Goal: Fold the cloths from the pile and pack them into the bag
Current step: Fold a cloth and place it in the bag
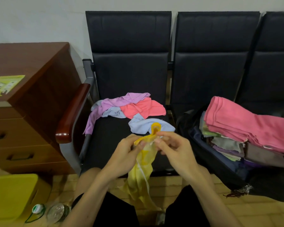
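At the far left stands a brown cabinet [31,89] with drawers, and a green leaflet [6,85] lies on its top. Below it, on the floor, there is a yellow box [11,195], and just beside it lie two bottles [51,212]. To the right is a row of black chairs [129,71] against the wall. On the first seat lies the pile [121,108] of loose cloths: a purple one, a coral one and a light blue one, all crumpled and overlapping. In front of this seat, above the person's knees, the left hand [126,154] grips the upper part of a yellow cloth [142,167], with the fingers curled around the bunched fabric. The right hand [172,148] is just beside it and pinches the top edge of the same cloth between thumb and fingertips; the other fingers are loosely bent. An orange loop of the cloth stands up between the two hands, and the rest hangs down between the legs, almost to the floor. On the next seat to the right lies the dark bag [208,154], open. Inside it there is a stack of folded cloths in grey, green, purple and brown, and a big pink cloth [246,123] lies folded on top of the stack
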Tool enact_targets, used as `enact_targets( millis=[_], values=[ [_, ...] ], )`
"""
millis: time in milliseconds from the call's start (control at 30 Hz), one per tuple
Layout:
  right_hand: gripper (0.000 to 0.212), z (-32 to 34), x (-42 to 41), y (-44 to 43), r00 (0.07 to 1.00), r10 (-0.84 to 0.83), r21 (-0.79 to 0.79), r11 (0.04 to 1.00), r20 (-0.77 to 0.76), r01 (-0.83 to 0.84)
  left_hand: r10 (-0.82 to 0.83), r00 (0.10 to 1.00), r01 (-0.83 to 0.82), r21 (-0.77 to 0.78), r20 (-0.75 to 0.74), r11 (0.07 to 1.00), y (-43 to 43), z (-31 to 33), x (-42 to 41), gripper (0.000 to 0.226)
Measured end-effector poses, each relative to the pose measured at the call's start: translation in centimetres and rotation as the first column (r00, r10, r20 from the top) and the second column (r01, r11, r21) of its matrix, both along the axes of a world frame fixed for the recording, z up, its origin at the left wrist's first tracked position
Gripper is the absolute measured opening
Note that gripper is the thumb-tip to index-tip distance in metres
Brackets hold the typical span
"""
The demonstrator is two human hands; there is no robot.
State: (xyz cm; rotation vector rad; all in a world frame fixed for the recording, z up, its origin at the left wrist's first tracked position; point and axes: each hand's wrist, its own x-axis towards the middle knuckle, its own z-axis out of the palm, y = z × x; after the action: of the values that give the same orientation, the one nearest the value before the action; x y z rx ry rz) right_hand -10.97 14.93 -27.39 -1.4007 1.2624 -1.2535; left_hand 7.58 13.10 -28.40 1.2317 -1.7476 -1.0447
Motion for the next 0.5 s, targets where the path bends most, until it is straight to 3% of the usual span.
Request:
enact_targets(
  millis=[33, 100, 133, 200, 233, 267, 333, 367, 433, 500],
  values=[
    [0.023, -0.3, -0.9, -0.5, 0.996, -0.090, -0.045, 0.995, -0.008, 0.089, -0.010, 1.000, 0.010, -0.003, -0.004, 1.000, -0.4, 0.2, 0.2, 0.024],
    [0.051, -0.6, -2.6, -1.3, 0.985, -0.170, -0.062, 0.984, -0.043, 0.167, -0.055, 0.998, 0.054, -0.013, -0.024, 0.998, -1.0, 1.3, 0.8, 0.046],
    [0.071, -0.8, -3.2, -1.7, 0.990, -0.132, 0.005, 0.991, -0.039, 0.133, -0.093, 0.995, 0.092, -0.016, -0.042, 0.996, -1.4, 1.9, 1.2, 0.052],
    [0.108, -1.1, -3.7, -2.6, 0.993, 0.007, 0.191, 0.981, 0.120, -0.030, -0.202, 0.977, 0.202, -0.008, -0.068, 0.979, -1.9, 3.4, 1.9, 0.048],
    [0.115, -1.3, -3.8, -3.0, 0.976, 0.090, 0.244, 0.960, 0.199, -0.138, -0.253, 0.965, 0.254, 0.002, -0.066, 0.967, -2.2, 4.2, 2.3, 0.041],
    [0.106, -1.2, -3.9, -3.3, 0.952, 0.188, 0.258, 0.933, 0.240, -0.249, -0.295, 0.954, 0.296, 0.011, -0.054, 0.955, -2.3, 5.0, 2.6, 0.036],
    [0.063, -0.3, -3.5, -3.8, 0.897, 0.394, 0.204, 0.879, 0.201, -0.432, -0.341, 0.940, 0.341, 0.024, -0.019, 0.940, -2.7, 6.3, 3.4, 0.033],
    [0.044, 0.5, -3.2, -3.9, 0.904, 0.401, 0.149, 0.894, 0.151, -0.422, -0.340, 0.940, 0.340, 0.038, -0.011, 0.940, -2.8, 6.6, 3.9, 0.033],
    [0.020, 2.8, -2.8, -4.2, 0.971, 0.206, 0.063, 0.975, 0.124, -0.215, -0.253, 0.967, 0.253, 0.032, -0.004, 0.967, -3.1, 6.9, 4.6, 0.032],
    [0.031, 5.2, -2.3, -4.3, 0.992, 0.109, 0.002, 0.994, 0.069, -0.110, -0.095, 0.995, 0.095, -0.037, 0.010, 0.995, -3.2, 6.5, 4.9, 0.032]
  ],
)
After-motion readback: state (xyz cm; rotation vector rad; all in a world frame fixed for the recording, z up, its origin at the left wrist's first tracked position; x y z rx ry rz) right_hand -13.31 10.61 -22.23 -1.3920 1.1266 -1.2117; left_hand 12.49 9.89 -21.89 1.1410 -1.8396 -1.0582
